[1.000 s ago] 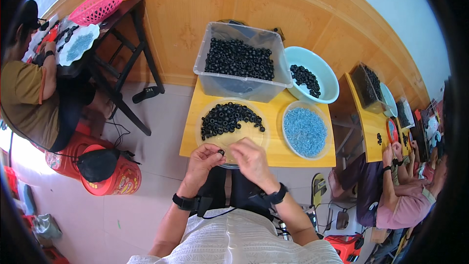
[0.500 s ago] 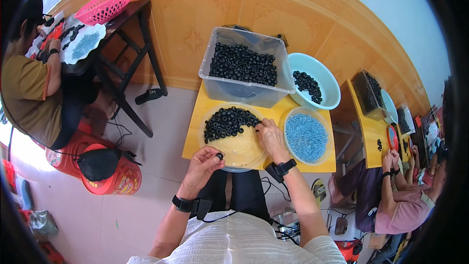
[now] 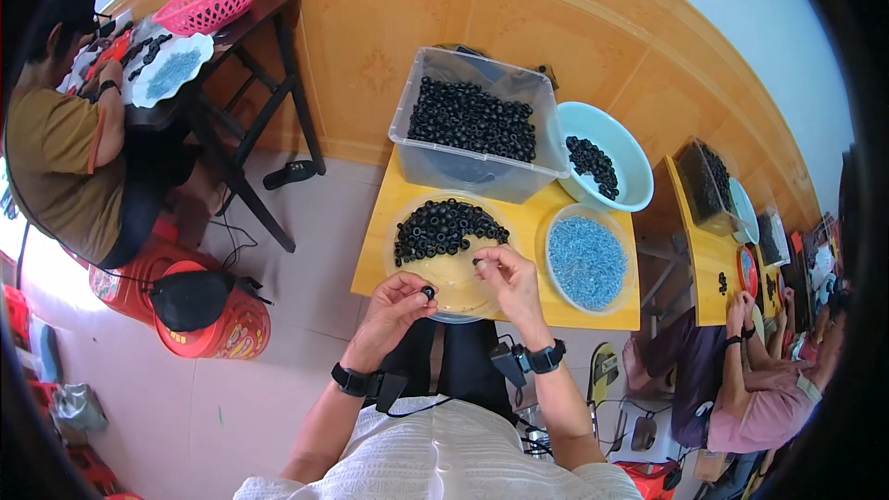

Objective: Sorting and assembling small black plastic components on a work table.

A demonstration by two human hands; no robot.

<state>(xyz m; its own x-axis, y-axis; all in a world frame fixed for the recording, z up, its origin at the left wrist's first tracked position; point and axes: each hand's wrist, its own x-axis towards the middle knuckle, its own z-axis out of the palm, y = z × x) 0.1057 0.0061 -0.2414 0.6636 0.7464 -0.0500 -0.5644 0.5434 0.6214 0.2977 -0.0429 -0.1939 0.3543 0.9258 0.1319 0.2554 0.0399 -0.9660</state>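
My left hand [image 3: 389, 311] pinches a black ring [image 3: 428, 293] between thumb and fingers, just over the near edge of a round clear tray [image 3: 460, 297]. Over the tray's right part, my right hand [image 3: 515, 287] is closed on a small dark piece [image 3: 478, 262] at its fingertips; it looks like another black ring, but its shape is mostly hidden. Several loose black rings [image 3: 443, 228] lie heaped in the far half of the tray. Right of my right hand stands a round dish [image 3: 632, 289] full of small translucent blue pieces [image 3: 586, 261].
Behind the tray, a clear plastic bin [image 3: 482, 174] of black rings stands on the yellow table [image 3: 375, 264], beside a pale blue basin [image 3: 639, 171] with more rings. People sit working at the dark table [image 3: 269, 14] on the left and the yellow table on the right.
My right hand has lifted from the ring heap and come back toward my left hand, a small dark piece now at its fingertips. The left hand still holds its ring, slightly shifted right.
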